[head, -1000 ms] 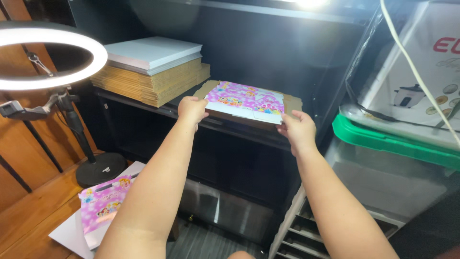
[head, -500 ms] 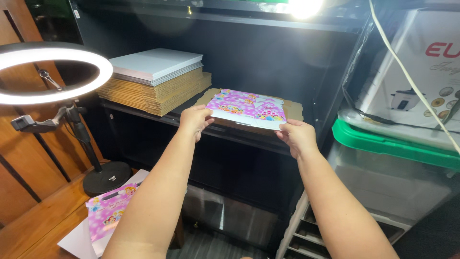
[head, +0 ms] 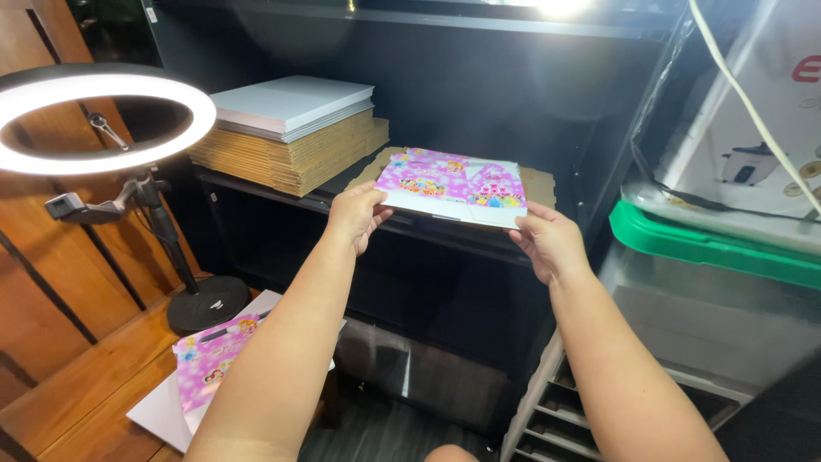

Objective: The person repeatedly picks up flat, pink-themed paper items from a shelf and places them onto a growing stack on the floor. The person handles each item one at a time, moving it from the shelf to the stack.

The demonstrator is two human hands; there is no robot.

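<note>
Both hands (head: 355, 216) (head: 547, 241) under pink box stack (head: 451, 184)

Flat pink printed box stack (head: 451, 186) — approx level, near edge off the shelf, over brown cardboard sheet

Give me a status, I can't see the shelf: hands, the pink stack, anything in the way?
Left hand and right hand grip the pink flat boxes at the shelf edge. Brown cardboard beneath. Nothing blocking.
</note>
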